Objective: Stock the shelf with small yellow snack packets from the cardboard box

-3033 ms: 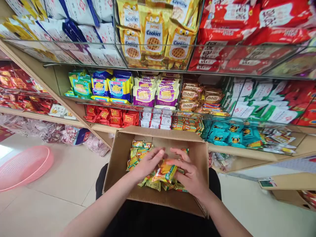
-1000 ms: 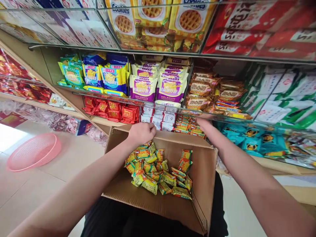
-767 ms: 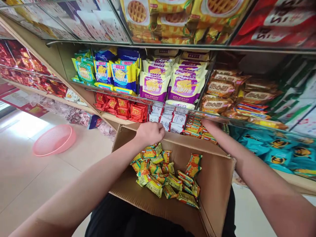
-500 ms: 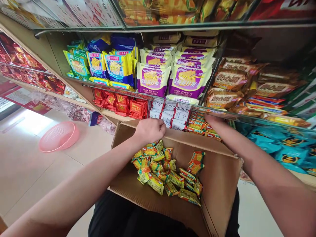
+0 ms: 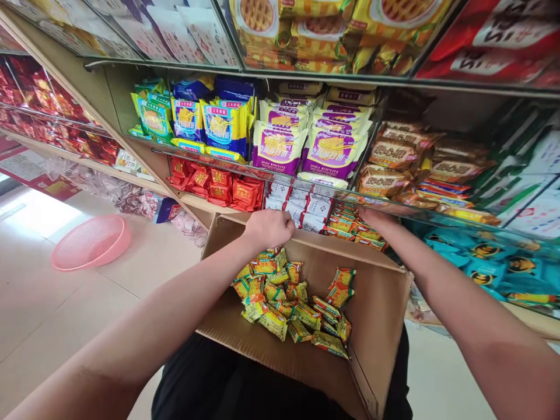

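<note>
My left hand point(image 5: 270, 228) is closed over the far rim of an open cardboard box point(image 5: 376, 303), which rests against my legs, tilted toward me. Inside the box lie many small yellow-and-orange wrapped snack packets point(image 5: 273, 321), heaped mostly at the left and middle. My right hand point(image 5: 370, 217) reaches past the box under the glass shelf, among similar small packets point(image 5: 343, 224) stacked in the lowest row. Its fingers are hidden by the shelf edge and the packets, so whether it holds one does not show.
Soda biscuit packs point(image 5: 280, 146) stand on the glass shelf above. Red packets point(image 5: 219, 184) and white packets point(image 5: 297, 204) fill the lower row to the left, turquoise bags point(image 5: 485, 262) to the right. A pink plastic basket point(image 5: 91, 242) sits on the floor at left.
The view has shifted slightly, bringing more of the upper shelf into sight. My left hand stays on the box rim; my right hand remains among the lower-row packets.
</note>
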Available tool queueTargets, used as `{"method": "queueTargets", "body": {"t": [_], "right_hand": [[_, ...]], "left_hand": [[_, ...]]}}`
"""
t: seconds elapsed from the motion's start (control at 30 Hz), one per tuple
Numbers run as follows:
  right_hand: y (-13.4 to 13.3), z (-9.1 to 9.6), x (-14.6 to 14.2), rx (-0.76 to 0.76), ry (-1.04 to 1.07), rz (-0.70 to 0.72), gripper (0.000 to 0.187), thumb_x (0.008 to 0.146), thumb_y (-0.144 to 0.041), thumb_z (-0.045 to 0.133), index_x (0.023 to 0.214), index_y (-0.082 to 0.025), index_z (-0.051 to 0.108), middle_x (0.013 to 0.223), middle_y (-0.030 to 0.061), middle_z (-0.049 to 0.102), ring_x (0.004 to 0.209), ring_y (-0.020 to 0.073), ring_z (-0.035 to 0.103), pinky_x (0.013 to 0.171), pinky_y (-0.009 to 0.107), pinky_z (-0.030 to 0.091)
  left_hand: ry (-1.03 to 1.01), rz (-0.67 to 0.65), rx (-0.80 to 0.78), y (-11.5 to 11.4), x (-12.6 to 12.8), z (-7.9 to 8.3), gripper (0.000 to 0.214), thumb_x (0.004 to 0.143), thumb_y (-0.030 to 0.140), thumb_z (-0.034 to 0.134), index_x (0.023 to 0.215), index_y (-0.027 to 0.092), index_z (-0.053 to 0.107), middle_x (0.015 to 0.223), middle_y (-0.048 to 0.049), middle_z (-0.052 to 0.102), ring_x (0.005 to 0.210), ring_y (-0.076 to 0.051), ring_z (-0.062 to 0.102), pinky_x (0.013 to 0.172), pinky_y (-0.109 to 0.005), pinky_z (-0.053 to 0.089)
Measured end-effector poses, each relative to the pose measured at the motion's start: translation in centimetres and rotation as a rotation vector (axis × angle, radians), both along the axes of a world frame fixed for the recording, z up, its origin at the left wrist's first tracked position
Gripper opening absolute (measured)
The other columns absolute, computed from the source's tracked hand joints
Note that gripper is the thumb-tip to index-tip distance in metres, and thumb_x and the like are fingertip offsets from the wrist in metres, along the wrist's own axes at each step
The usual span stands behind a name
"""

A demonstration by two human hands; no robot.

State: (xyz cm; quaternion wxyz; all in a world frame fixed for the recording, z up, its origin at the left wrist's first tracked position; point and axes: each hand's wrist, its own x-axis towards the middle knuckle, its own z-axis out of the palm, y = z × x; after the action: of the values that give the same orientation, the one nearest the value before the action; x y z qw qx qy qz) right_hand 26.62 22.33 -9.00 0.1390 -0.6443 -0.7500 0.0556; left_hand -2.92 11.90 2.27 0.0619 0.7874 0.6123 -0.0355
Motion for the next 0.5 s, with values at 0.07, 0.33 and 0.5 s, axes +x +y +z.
{"method": "queueTargets", "body": {"t": [0.07,0.33,0.5], "right_hand": [[-1.4,0.5,0.2,0.045,-0.064,-0.024,0.041,0.085,-0.038,0.031,0.108,-0.016,0.057,0.106,0.0127,0.061,0.100,0.0256,0.052,0.088,0.041,0.035],[-6.2,1.9,-0.4,0.084,-0.072,-0.087,0.036,0.082,-0.028,0.041,0.107,-0.010,0.058,0.106,0.0170,0.059,0.101,0.0275,0.053,0.087,0.038,0.037],[-12.4,3.0,0.5,-0.061,0.580,-0.263,0.038,0.079,-0.045,0.044,0.093,-0.015,0.064,0.090,0.0091,0.066,0.087,0.0222,0.060,0.075,0.033,0.046]], "left_hand": [[-0.006,-0.006,0.002,-0.2,-0.1,0.0,0.041,0.080,0.038,0.027,0.086,0.023,0.064,0.087,-0.0065,0.066,0.082,-0.024,0.060,0.067,-0.035,0.044],[-0.028,-0.040,0.014,-0.7,-0.5,-0.1,0.042,0.080,0.040,0.026,0.086,0.024,0.064,0.090,-0.0065,0.066,0.083,-0.025,0.060,0.067,-0.035,0.044],[-0.043,-0.029,-0.013,-0.9,-0.5,0.0,0.044,0.080,0.043,0.026,0.091,0.023,0.064,0.090,-0.0079,0.066,0.085,-0.025,0.060,0.071,-0.035,0.044]]}}
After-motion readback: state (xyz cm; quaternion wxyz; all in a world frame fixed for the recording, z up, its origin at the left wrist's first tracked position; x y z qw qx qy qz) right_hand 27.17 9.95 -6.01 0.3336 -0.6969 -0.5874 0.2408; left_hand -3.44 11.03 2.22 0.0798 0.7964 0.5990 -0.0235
